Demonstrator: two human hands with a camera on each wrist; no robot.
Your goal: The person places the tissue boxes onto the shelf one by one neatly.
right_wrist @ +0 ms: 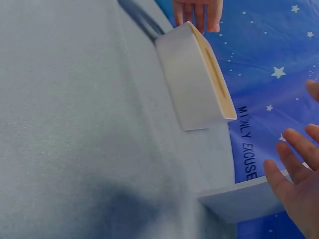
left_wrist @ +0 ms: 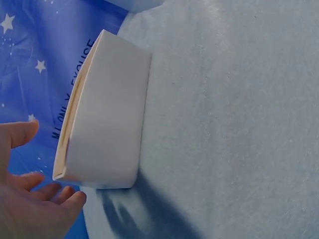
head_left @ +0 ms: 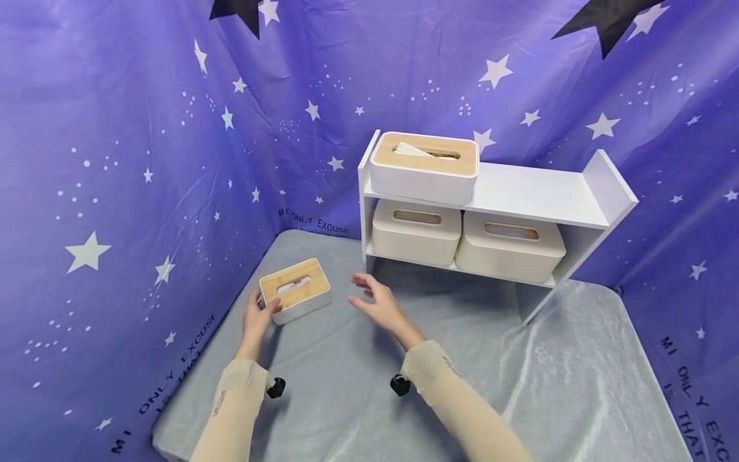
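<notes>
A small white tissue box [head_left: 303, 309] with a wooden lid stands on the grey cloth, a bit of tissue showing in its slot. At its left end is my left hand [head_left: 256, 319], thumb and fingers spread around the near corner. The left wrist view shows this hand [left_wrist: 37, 199] with its fingers loosely bent and not gripping the box [left_wrist: 107, 114]; whether a fingertip touches it I cannot tell. My right hand [head_left: 381, 307] hovers to the right of the box, apart from it, fingers extended and nothing held. In the right wrist view the right hand [right_wrist: 299, 184] is partly cut off.
A white two-tier shelf [head_left: 534, 192] stands at the back right. On its upper tier sits a larger wood-lidded tissue box [head_left: 424, 183]. Two cream tissue boxes [head_left: 416, 242] fill the lower tier side by side. Blue star-patterned curtains [head_left: 144, 192] hang around the cloth-covered table [head_left: 346, 398].
</notes>
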